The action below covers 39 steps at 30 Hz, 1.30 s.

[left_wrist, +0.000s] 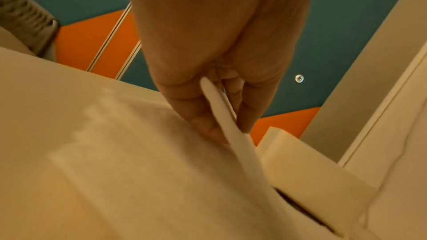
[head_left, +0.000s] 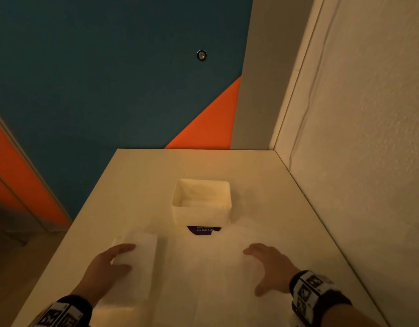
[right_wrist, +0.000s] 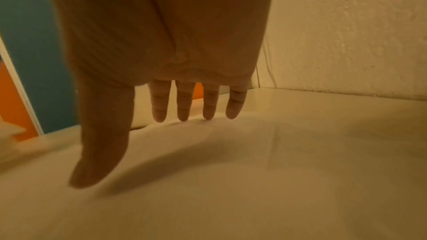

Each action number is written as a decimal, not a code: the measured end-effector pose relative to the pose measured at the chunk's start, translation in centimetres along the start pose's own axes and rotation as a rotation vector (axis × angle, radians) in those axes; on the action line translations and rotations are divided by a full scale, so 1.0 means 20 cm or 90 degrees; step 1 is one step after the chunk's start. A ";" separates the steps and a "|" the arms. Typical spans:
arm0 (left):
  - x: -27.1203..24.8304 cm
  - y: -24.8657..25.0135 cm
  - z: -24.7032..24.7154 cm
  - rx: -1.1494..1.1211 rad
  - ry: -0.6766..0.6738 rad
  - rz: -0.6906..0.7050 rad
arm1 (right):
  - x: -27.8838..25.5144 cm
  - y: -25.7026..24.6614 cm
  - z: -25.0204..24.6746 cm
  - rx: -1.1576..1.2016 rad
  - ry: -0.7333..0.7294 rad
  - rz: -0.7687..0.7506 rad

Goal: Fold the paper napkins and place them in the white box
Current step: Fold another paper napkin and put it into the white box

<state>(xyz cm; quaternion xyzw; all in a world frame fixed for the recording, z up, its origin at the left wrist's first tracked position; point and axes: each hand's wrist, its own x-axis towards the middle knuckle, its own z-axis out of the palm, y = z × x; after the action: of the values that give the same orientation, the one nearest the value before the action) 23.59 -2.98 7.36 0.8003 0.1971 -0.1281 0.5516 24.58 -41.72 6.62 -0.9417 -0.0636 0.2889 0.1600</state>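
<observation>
Illegible upside-down white print on purple label [head_left: 203,230] under white box [head_left: 202,214].

box [head_left: 202,212]: white | napkin [head_left: 137,260]: white | table [head_left: 137,175]: cream | label [head_left: 203,230]: purple (white lettering) | wall [head_left: 85,79]: teal, orange wedges | wristbands [head_left: 308,291]: black-white checks

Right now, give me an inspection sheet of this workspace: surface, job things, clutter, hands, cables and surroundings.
Surface: pale table, set in a corner.
Job's things: white box near the middle, white paper inside; folded napkin at left; flat napkin spread in front.
Clutter: purple printed label showing from under the box.
Hands: left hand pinches the folded napkin, edge between fingers and thumb; right hand open, fingers straight over the flat napkin.
Cables: thin cable running down the right wall.
Surroundings: teal and orange wall behind; textured pale wall at right.
</observation>
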 end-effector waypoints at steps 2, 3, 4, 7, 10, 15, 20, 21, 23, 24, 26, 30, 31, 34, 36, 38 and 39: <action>0.01 -0.04 -0.02 0.059 0.008 0.005 | -0.01 0.00 0.01 -0.044 -0.042 -0.001; 0.01 -0.06 -0.02 0.086 0.011 0.015 | -0.01 0.00 0.02 -0.057 -0.054 -0.002; 0.01 -0.07 -0.03 0.109 0.012 0.019 | -0.01 0.01 0.02 -0.066 -0.061 -0.002; 0.01 -0.09 -0.04 0.142 0.016 0.028 | -0.01 0.02 0.04 -0.094 -0.054 -0.006; 0.01 -0.09 -0.04 0.162 0.023 0.032 | -0.01 0.04 0.05 -0.122 -0.014 -0.017; 0.02 -0.10 -0.05 0.213 0.035 0.051 | -0.01 0.05 0.05 -0.153 0.061 -0.061; 0.02 -0.10 -0.04 0.327 0.050 0.061 | -0.02 0.02 0.02 -0.223 0.066 -0.083; 0.03 -0.11 -0.04 0.393 0.060 0.072 | -0.02 0.01 0.01 -0.234 0.074 -0.092; 0.02 -0.10 -0.03 0.511 0.076 0.075 | -0.03 -0.01 -0.01 -0.236 0.084 -0.105; 0.01 -0.09 -0.02 0.538 0.079 0.062 | -0.03 -0.01 -0.03 -0.235 0.083 -0.107; -0.01 -0.05 0.00 0.567 0.085 0.047 | -0.04 -0.03 -0.06 -0.242 0.087 -0.103; -0.03 0.03 0.06 0.631 0.112 0.060 | -0.06 -0.07 -0.16 -0.231 0.175 -0.096; -0.03 0.05 0.08 0.632 0.116 0.079 | -0.06 -0.09 -0.19 -0.218 0.198 -0.093; -0.05 0.12 0.15 0.568 0.107 0.152 | -0.07 -0.15 -0.27 -0.081 0.240 -0.121; -0.06 0.17 0.21 0.489 0.075 0.191 | -0.09 -0.21 -0.32 0.144 0.260 -0.156; -0.06 0.23 0.27 0.372 0.002 0.225 | -0.12 -0.27 -0.36 0.347 0.272 -0.163; -0.07 0.27 0.31 0.294 -0.038 0.232 | -0.13 -0.30 -0.38 0.431 0.277 -0.162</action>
<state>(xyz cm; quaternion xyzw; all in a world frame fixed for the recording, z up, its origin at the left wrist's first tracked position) 24.83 -10.63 10.27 0.9226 -0.0008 -0.0918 0.3746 26.54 -38.72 15.98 -0.8599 -0.0455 0.0657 0.5042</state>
